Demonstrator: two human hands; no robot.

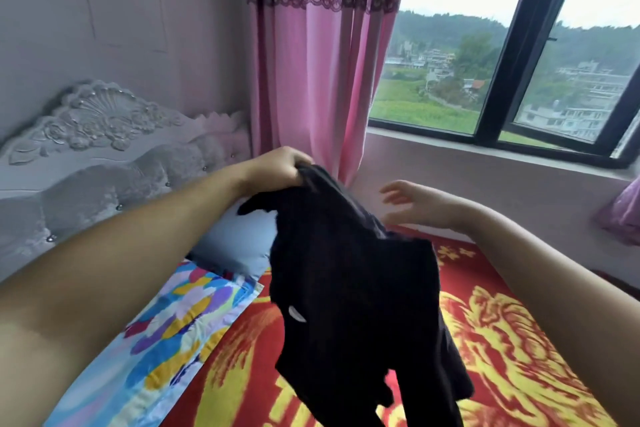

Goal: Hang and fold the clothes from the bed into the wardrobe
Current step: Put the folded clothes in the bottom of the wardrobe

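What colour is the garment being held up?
Black, seen in the head view.

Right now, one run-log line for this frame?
left hand: grips black garment | right hand: open, apart from garment | garment: hanging above red bedspread

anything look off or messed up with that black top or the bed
Nothing looks damaged or spilled. The black garment hangs bunched and crooked because only the left hand grips it, by one top edge; the right hand is open beside it. A small white tag shows on the cloth, so it may be inside out.
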